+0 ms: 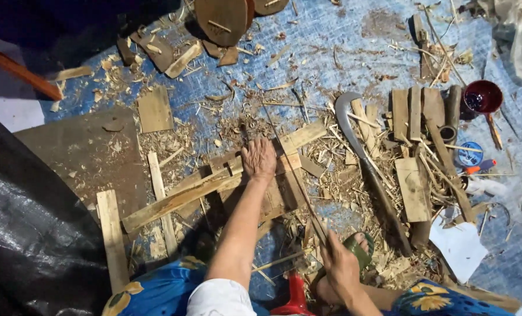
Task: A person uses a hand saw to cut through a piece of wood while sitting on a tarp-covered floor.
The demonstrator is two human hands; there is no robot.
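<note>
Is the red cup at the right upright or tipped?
Upright. The red cup shows its round open mouth to the camera, with dark inside. Whether that is liquid, I cannot tell.

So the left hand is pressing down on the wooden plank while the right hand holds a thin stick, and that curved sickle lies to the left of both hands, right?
Not quite. The left hand does press on the wooden plank and the right hand holds the thin stick, but the curved sickle lies to the right of both hands, as the head view shows.

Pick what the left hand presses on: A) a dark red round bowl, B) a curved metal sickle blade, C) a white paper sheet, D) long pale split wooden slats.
D: the left hand lies flat, palm down, on the long pale split wooden slats, while the right hand grips a thin long stick.
</note>
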